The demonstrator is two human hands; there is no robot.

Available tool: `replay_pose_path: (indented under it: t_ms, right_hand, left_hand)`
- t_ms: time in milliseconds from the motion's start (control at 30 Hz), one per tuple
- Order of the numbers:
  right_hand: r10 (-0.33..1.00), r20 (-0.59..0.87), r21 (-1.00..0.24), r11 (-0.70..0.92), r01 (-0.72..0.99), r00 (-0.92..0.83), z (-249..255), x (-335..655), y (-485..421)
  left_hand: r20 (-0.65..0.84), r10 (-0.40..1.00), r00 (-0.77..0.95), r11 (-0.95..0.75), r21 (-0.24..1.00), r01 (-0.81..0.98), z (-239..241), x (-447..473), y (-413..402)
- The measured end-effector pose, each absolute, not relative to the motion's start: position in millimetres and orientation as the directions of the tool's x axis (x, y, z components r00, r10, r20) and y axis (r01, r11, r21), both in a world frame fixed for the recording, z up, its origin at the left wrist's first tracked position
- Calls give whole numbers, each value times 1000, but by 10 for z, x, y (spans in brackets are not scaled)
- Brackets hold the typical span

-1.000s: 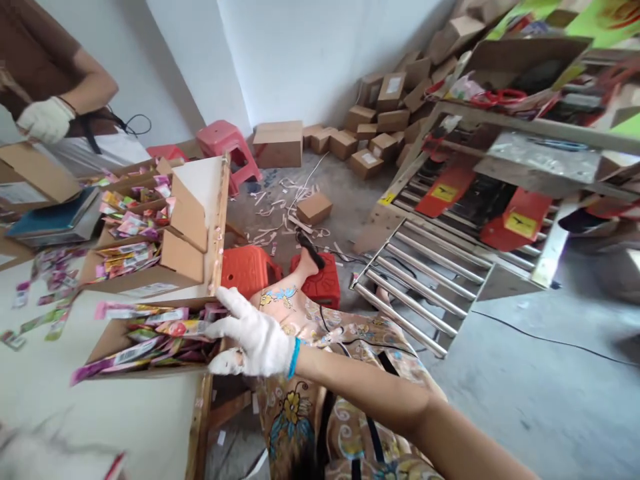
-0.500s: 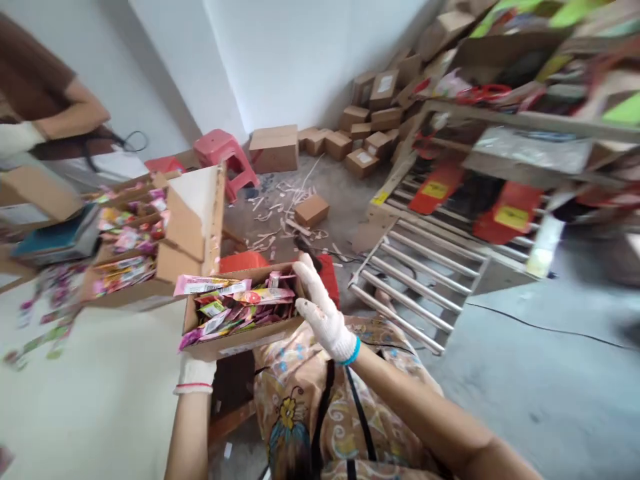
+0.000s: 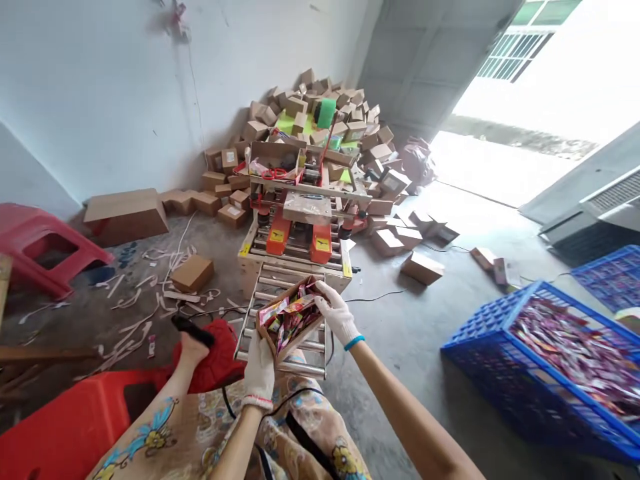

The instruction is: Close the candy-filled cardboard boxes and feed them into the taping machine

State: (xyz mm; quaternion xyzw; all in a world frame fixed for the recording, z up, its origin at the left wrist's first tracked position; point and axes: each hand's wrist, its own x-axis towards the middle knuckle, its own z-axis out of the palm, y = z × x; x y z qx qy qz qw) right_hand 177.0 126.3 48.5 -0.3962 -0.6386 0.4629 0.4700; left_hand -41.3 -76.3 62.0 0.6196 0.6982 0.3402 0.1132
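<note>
An open cardboard box (image 3: pixel 299 333) full of small colourful packets (image 3: pixel 293 315) is held tilted between my two gloved hands. My left hand (image 3: pixel 259 373), in a white glove with a red cuff edge, grips its near left end. At the far right end, my right hand (image 3: pixel 337 312), gloved in white with a blue cuff edge, presses against the box with its fingers near the rim. Below and beyond the box lies a roller conveyor (image 3: pixel 260 293), leading to a box-sealing machine (image 3: pixel 305 230) with orange guides.
Many closed cartons (image 3: pixel 350 123) are heaped behind the machine. Blue crates (image 3: pixel 500 353) stand on the right, the nearer one holding packets. Red stools (image 3: pixel 45 240) are on the left. One carton (image 3: pixel 193 273) and scraps of strip lie on the floor, with a cable (image 3: pixel 375 297) to the right.
My view has turned right, away from the table and the co-worker. Both hands have carried the box of packets from beside the table over to the roller conveyor.
</note>
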Motion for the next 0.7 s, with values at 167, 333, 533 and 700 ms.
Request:
replay_pose_path:
  t_ms: [167,333,533,700]
  right_hand:
    - [860,265,-933,343,107,-437,385,1986,1387]
    - [800,193,-955,285,76,-569,393,2033,1480]
    - [814,171,-932,317,177,-556,392,2086,1415]
    - [838,163,-909,332,251,-521,462,2031,1371]
  left_hand:
    - [304,890,-339,10,732,682,454,-74,-594]
    - [283,909,-307,46,664,746,869,-268,-302]
    - [170,911,375,-388,46,921,1420,20,14]
    - [-88,905,417,-409,90,908,1260,77,304]
